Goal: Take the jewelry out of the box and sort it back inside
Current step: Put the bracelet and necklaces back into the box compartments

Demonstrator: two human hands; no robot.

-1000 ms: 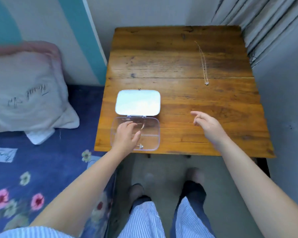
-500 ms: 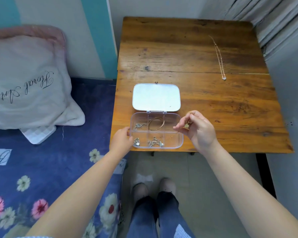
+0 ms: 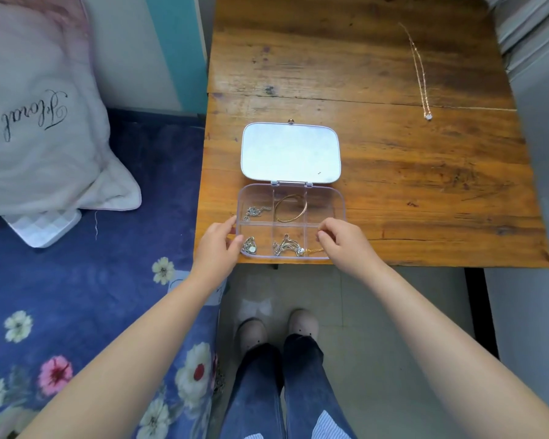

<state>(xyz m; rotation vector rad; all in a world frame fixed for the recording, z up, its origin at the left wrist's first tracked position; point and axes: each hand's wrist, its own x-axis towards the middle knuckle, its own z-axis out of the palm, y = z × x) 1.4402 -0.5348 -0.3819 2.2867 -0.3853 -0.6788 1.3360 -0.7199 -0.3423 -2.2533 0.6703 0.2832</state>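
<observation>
A clear plastic jewelry box point(image 3: 336, 201) lies open at the table's front edge, its lid point(image 3: 290, 152) flat behind it. A gold bangle point(image 3: 290, 208) fills the top middle compartment, and a silver chain point(image 3: 255, 212) the top left. The bottom row holds a silver pendant piece point(image 3: 250, 247) and a silver chain bundle point(image 3: 287, 247). My left hand point(image 3: 217, 245) grips the box's left front corner. My right hand point(image 3: 343, 242) is over the bottom right compartment, fingers pinched on a thin gold chain point(image 3: 313, 250) that trails into it.
A long thin necklace point(image 3: 420, 71) lies stretched out on the wooden table point(image 3: 425, 185) at the far right. A bed with a floral blue sheet point(image 3: 76, 296) and a white pillow point(image 3: 38, 122) is on the left. Curtains hang at the top right.
My right hand went from the bare table to above the box with a small gold piece, then dropped into the bottom right compartment. My left hand left the box's inside and took its left corner.
</observation>
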